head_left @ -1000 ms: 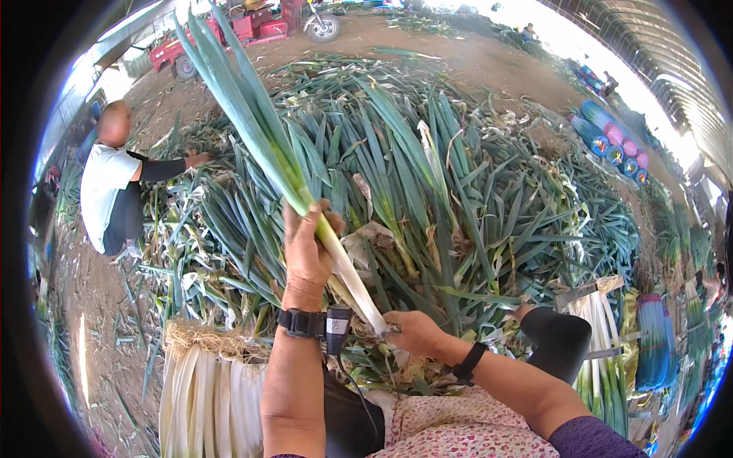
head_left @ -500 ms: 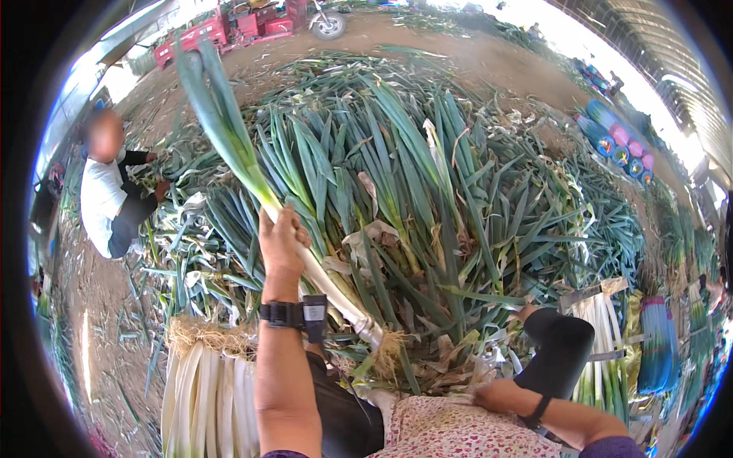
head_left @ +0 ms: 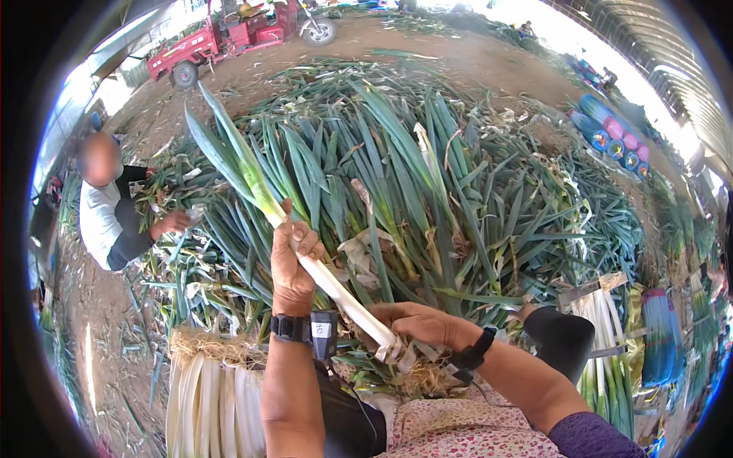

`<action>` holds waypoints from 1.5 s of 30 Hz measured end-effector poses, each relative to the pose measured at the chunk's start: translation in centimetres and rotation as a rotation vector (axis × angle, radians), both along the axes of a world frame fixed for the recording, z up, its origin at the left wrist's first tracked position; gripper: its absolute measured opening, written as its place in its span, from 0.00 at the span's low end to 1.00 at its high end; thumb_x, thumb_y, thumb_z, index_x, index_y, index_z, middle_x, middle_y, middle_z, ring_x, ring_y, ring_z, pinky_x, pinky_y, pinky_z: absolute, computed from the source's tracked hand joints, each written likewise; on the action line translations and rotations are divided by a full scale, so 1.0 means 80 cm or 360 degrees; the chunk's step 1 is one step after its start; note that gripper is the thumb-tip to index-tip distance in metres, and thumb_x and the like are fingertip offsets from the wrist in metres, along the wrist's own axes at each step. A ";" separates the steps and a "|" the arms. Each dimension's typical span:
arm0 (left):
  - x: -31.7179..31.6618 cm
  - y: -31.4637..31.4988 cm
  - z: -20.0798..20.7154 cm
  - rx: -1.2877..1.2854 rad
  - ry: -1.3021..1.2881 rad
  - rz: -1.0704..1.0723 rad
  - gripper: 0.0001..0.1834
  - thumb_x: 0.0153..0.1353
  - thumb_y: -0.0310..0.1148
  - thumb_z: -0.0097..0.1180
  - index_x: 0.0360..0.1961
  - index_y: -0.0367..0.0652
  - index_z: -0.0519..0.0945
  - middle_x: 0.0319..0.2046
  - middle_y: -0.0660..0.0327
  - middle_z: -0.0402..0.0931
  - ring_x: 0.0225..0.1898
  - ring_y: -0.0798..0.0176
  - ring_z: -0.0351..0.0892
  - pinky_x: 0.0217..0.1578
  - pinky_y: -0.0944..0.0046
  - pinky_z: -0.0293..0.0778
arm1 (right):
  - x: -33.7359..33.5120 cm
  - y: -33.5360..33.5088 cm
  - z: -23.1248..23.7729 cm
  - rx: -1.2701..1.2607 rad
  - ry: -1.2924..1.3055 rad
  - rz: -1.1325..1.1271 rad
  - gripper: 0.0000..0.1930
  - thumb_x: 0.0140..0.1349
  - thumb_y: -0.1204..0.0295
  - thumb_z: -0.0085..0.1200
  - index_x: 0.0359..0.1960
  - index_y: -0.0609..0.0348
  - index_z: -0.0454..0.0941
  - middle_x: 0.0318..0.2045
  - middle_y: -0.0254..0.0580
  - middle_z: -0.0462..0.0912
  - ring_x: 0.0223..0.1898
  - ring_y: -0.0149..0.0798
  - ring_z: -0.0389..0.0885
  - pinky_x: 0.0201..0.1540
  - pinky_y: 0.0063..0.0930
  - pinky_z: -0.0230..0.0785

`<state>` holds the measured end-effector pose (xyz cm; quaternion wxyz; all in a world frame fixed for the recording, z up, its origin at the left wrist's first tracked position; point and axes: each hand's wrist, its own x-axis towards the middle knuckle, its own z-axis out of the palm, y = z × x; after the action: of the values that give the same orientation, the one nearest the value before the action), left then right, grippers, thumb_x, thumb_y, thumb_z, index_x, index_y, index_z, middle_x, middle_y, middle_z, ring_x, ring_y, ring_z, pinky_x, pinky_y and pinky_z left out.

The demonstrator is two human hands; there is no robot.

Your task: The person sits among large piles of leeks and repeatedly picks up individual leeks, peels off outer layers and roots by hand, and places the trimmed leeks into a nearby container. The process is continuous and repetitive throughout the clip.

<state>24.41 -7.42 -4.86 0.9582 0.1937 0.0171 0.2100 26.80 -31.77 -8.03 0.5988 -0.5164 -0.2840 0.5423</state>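
Observation:
My left hand (head_left: pixel 298 250) is closed around the white stalk of a large green onion (head_left: pixel 340 294). Its green leaves (head_left: pixel 237 156) point up to the far left, and its root end slants down toward my lap. At that lower end, my right hand (head_left: pixel 427 324) has its fingers curled against the stalk; its fingertips are partly hidden. Loose pale skin (head_left: pixel 397 353) hangs by the roots, just below the right hand. Beyond both hands spreads a big heap of green onions (head_left: pixel 382 175), with their leaves pointing away from me.
Trimmed white stalks with roots (head_left: pixel 214 397) lie at my left. Another bunch (head_left: pixel 603 336) is held in a metal-and-wood rack on the right, beside a blue bundle (head_left: pixel 657 336). A co-worker (head_left: pixel 107 202) crouches at the heap's left side. A red three-wheeled cart (head_left: pixel 221 42) stands far behind.
My right hand has come up from my lap to the stalk's root end. The left hand has shifted slightly right with the green onion, whose leaves are lower. The co-worker's hand has moved.

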 end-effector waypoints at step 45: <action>0.002 -0.041 -0.005 0.0730 0.0743 0.0367 0.13 0.63 0.36 0.57 0.44 0.47 0.67 0.20 0.66 0.65 0.14 0.73 0.65 0.13 0.71 0.64 | -0.023 -0.009 -0.008 -0.0765 -0.1885 0.0704 0.12 0.53 0.67 0.50 0.33 0.59 0.81 0.27 0.53 0.81 0.35 0.56 0.80 0.40 0.45 0.71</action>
<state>24.61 -10.68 -5.29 0.8298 0.4438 0.2099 0.2652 24.96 -32.49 -8.70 0.0856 -0.7750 -0.5348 0.3256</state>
